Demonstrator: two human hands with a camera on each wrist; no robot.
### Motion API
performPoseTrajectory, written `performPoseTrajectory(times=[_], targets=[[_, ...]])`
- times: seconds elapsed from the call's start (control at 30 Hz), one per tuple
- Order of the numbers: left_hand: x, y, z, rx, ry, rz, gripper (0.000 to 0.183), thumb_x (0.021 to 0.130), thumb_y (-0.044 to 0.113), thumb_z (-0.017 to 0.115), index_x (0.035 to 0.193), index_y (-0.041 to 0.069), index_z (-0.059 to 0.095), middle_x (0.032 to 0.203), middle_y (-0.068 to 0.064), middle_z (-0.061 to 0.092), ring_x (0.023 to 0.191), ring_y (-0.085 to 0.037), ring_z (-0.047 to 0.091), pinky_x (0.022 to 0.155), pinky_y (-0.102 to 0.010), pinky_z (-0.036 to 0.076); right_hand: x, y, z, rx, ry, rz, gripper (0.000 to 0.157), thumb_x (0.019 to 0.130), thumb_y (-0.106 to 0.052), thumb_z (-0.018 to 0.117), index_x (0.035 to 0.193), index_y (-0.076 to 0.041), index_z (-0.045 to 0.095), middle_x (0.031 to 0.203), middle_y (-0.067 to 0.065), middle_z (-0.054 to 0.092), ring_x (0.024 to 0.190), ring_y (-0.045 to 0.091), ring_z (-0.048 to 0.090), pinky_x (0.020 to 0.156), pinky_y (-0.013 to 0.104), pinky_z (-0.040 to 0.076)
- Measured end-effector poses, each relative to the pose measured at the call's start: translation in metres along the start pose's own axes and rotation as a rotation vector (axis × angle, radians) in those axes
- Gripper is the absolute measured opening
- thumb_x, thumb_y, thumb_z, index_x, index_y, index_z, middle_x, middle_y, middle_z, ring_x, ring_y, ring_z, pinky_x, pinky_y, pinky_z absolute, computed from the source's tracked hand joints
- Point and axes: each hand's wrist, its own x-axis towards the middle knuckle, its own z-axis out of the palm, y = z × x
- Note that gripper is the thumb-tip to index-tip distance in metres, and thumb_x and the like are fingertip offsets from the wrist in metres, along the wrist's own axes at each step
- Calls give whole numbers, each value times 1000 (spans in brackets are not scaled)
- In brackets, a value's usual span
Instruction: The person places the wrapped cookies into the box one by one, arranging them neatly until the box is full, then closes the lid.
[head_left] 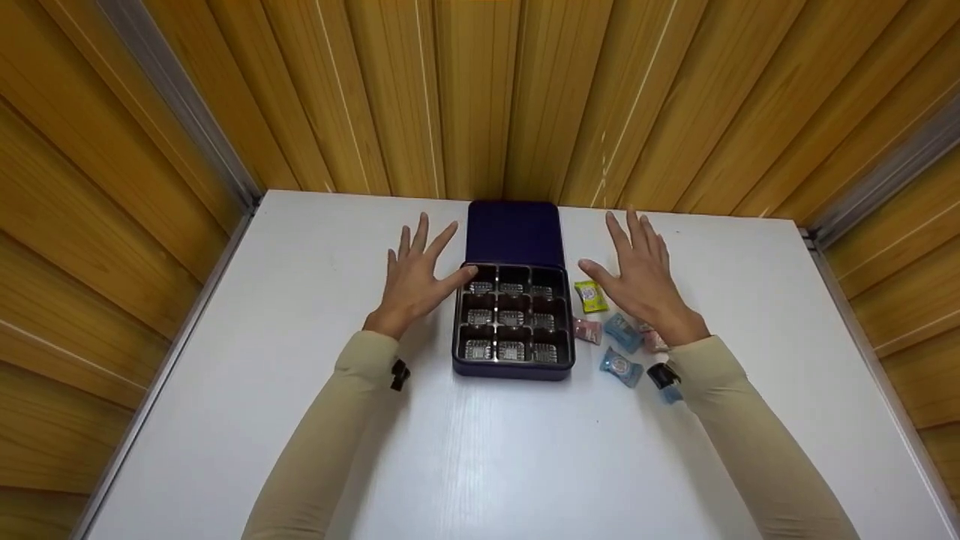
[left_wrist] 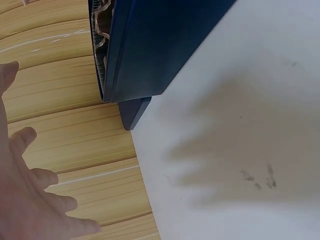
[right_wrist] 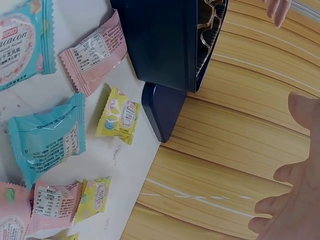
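A dark blue tin box (head_left: 514, 370) sits mid-table, its inside divided into several clear plastic compartments with no candy showing in them. Behind it lies its dark blue lid (head_left: 514, 232). My left hand (head_left: 414, 289) hovers by the box's left side with fingers spread, the thumb over the rim's corner in the head view. On the other side my right hand (head_left: 640, 285), also spread and holding nothing, is above wrapped sweets. Among these are a yellow packet (right_wrist: 118, 116), a pink packet (right_wrist: 97, 52) and a blue packet (right_wrist: 49, 140). Some packets are partly hidden under the right hand and wrist.
The white table (head_left: 225, 420) ends at a yellow wood-grain wall (head_left: 480, 97) at the back, with similar panels at both sides. Metal posts (head_left: 187, 105) stand at the corners. Black wrist cameras (head_left: 400, 374) are strapped at both sleeves.
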Motion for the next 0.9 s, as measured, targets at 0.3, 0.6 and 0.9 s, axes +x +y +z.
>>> performPoseTrajectory(times=[0.3, 0.6, 0.9], targets=[[-4, -5, 4, -73, -2, 5, 84, 97, 64, 65, 168, 30, 35, 177, -15, 5, 158, -49, 8, 122, -72, 16, -4, 3, -4, 26, 31, -11, 93, 105, -55, 60, 171, -6, 17, 175, 24, 0, 160, 47, -2, 125, 66, -1], [-9, -8, 7, -153, -43, -17, 85, 95, 55, 73, 168, 31, 37, 177, -12, 7, 159, -41, 16, 119, -66, 30, -8, 5, -5, 22, 54, 19, 89, 106, -50, 62, 169, -3, 22, 175, 24, 10, 160, 46, 5, 127, 63, 3], [-10, -11, 12, -261, -84, -54, 88, 90, 47, 80, 166, 30, 41, 175, -13, 18, 158, -38, 24, 123, -60, 28, -11, 8, -7, 32, 89, 34, 86, 104, -41, 68, 167, -1, 27, 173, 26, 17, 159, 47, 9, 126, 65, 6]])
